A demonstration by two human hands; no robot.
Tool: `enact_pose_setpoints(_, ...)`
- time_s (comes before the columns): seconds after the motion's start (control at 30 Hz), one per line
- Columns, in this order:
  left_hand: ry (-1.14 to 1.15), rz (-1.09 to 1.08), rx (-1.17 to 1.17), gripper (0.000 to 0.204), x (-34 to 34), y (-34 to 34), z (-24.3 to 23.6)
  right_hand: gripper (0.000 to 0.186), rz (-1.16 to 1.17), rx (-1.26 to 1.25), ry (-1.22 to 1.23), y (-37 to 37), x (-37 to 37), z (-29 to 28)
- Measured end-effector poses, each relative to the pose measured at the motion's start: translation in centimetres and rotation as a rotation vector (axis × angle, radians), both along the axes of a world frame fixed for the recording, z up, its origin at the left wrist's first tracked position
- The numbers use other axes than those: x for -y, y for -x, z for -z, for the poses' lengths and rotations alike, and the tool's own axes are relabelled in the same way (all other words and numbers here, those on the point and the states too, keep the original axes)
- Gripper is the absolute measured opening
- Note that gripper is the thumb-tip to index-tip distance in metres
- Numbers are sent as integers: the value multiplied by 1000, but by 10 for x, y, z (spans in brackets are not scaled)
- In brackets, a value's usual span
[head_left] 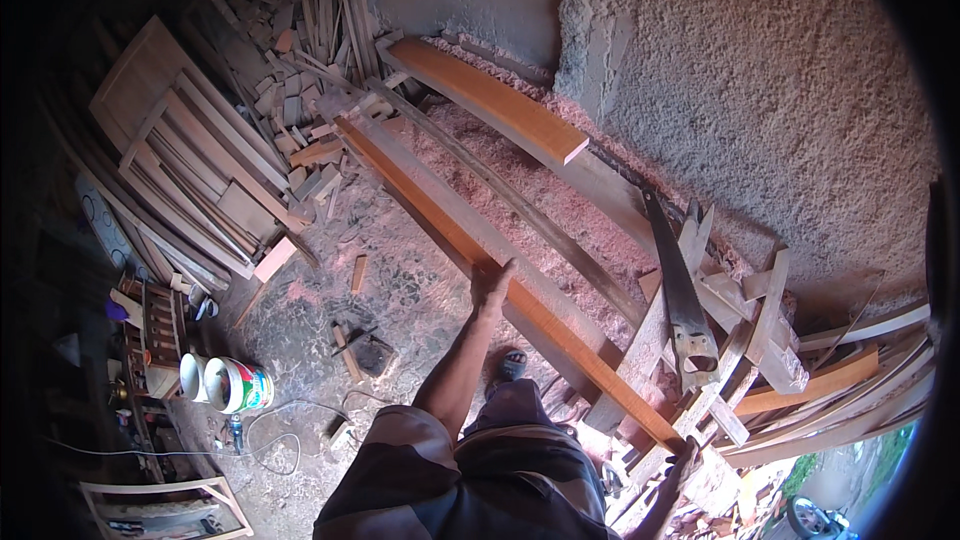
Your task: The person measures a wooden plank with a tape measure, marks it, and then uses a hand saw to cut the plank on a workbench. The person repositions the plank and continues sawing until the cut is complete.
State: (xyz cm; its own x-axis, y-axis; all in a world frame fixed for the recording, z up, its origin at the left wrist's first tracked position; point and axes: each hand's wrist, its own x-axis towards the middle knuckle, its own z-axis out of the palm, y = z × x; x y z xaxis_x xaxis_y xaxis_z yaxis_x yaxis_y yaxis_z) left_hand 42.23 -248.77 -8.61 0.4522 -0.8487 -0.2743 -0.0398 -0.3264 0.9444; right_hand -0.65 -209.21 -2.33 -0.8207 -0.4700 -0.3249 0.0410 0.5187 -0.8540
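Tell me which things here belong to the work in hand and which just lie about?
In hand:
long orange plank
left hand on its edge
right hand at its near end

Lying about:
handsaw
second plank by the wall
paint tins
offcut pile

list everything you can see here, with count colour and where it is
long plank: one, orange-brown, on edge, running diagonally across the middle, gripped by both hands
second plank: one, orange-brown, leaning at the wall
handsaw: one, dark blade, pale handle, on the timber pile at right
wood offcuts: many, brown, heaped top left
panel frames: a few, brown, left
tins: two, white and green, on their sides lower left
rough wall: grey, upper right
left hand: one, on the plank's middle
right hand: one, at the plank's near end
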Motion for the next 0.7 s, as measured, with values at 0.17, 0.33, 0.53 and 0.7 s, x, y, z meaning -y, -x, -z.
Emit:
enact_pose_setpoints(0.17,104,20,-327,44,-25,-16,-11,53,-117,337,-385,6,2,-41)
enact_pose_setpoints(0.33,59,-41,-823,58,-67,-63,-38,51,-214,422,-396,-42,34,-60)
enact_pose_setpoints(0.53,-12,-98,-1029,51,-42,-97,-45,50,-295,470,-414,-79,73,-71)
enact_pose_setpoints(0.7,119,-196,-1103,58,17,-126,-40,49,-334,486,-366,-97,90,-68)
